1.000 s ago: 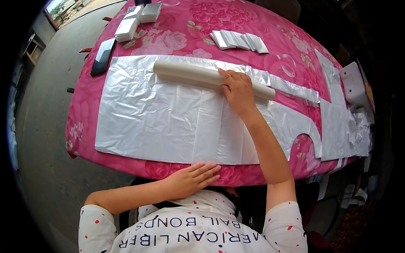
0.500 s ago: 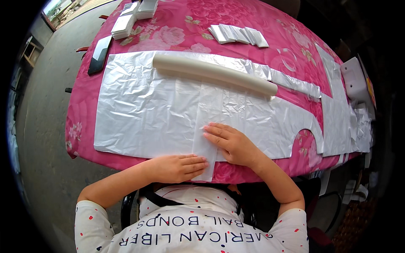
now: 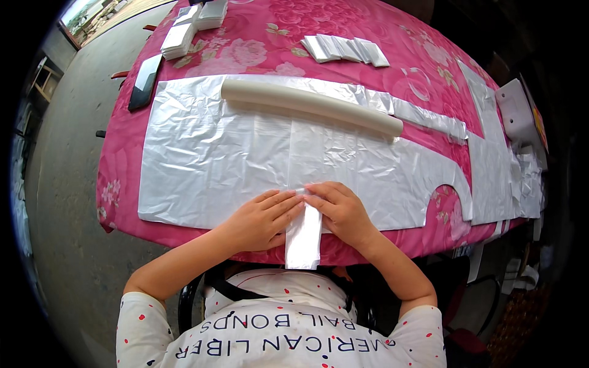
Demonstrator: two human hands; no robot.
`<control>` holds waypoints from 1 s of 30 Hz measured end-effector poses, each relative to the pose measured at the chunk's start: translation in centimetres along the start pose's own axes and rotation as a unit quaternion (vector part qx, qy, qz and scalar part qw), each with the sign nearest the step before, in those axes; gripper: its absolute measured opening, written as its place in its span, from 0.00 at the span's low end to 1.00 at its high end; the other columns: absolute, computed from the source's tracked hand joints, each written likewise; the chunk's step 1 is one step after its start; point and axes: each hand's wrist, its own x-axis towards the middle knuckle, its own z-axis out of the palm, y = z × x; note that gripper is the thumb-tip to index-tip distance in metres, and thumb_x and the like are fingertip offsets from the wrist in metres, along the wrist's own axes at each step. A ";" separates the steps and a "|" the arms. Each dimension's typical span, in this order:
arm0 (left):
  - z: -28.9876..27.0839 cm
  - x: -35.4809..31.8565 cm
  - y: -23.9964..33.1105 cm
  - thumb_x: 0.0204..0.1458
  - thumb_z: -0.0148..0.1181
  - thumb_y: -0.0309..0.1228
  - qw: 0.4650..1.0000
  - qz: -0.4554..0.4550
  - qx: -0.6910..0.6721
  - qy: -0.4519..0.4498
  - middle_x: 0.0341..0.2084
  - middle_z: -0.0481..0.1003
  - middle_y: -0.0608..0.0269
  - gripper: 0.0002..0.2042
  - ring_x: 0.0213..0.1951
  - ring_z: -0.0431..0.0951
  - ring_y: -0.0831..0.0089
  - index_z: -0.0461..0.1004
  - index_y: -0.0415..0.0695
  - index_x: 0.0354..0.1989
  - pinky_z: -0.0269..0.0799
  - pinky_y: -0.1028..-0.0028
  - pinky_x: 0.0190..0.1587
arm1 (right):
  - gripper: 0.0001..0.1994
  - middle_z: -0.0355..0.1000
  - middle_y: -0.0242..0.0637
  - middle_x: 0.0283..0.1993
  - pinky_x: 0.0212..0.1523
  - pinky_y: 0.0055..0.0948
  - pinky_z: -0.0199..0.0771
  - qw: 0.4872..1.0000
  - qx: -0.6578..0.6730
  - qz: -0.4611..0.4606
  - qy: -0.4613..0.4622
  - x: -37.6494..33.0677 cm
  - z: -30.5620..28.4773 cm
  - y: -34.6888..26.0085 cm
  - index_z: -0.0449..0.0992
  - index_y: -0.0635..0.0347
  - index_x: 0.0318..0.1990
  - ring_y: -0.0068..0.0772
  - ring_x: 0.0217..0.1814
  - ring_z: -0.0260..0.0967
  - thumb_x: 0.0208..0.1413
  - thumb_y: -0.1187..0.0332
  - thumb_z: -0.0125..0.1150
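Note:
A narrow folded strip of thin white plastic point(image 3: 304, 236) lies in front of me, its near end sticking out past the table edge. My left hand point(image 3: 261, 218) rests flat at its far end, fingers stretched to the right. Opposite it, my right hand point(image 3: 342, 211) presses on the same far end with fingers stretched to the left; the fingertips of both hands nearly meet. Beneath them spreads a wide white plastic sheet point(image 3: 190, 165) with a curved cut-out at its right, like a disposable apron. A long cream-coloured tube point(image 3: 313, 107) lies across the sheet's far part.
The table has a pink flowered cloth point(image 3: 239, 55). A dark phone point(image 3: 145, 83) lies at the left edge. Stacks of folded white packets point(image 3: 179, 40) stand far left, with a fanned row of packets point(image 3: 346, 49) farther right. A white box point(image 3: 518, 110) and crumpled plastic point(image 3: 526, 178) are at the right.
The strip has become shorter, its far end now nearer me and its top shinier. My left hand has moved up and away from the table edge, close to my right hand.

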 end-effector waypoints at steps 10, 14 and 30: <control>-2.3 3.6 0.2 0.50 0.52 0.31 0.922 -0.322 -0.217 0.006 0.34 0.75 0.54 0.18 0.38 0.75 0.59 0.67 0.37 0.49 0.66 0.64 0.43 | 0.05 0.72 0.35 0.21 0.24 0.25 0.68 0.936 0.175 0.305 -0.020 2.0 -0.9 0.6 0.76 0.62 0.32 0.28 0.20 0.68 0.50 0.72 0.56; -0.2 4.1 -1.2 0.53 0.50 0.34 0.892 -0.325 -0.240 0.203 0.44 0.70 0.46 0.22 0.45 0.71 0.54 0.61 0.34 0.54 0.63 0.62 0.48 | 0.10 0.70 0.36 0.18 0.22 0.22 0.66 0.874 0.233 0.424 -0.050 4.6 -1.5 0.8 0.76 0.68 0.33 0.22 0.18 0.70 0.53 0.68 0.54; 2.7 3.8 1.5 0.46 0.55 0.43 0.976 -0.210 0.059 0.012 0.61 0.51 0.43 0.37 0.64 0.49 0.55 0.53 0.31 0.59 0.42 0.61 0.64 | 0.23 0.68 0.41 0.49 0.46 0.32 0.69 0.961 0.040 0.271 0.037 2.4 -0.7 1.3 0.70 0.60 0.45 0.36 0.49 0.68 0.37 0.69 0.68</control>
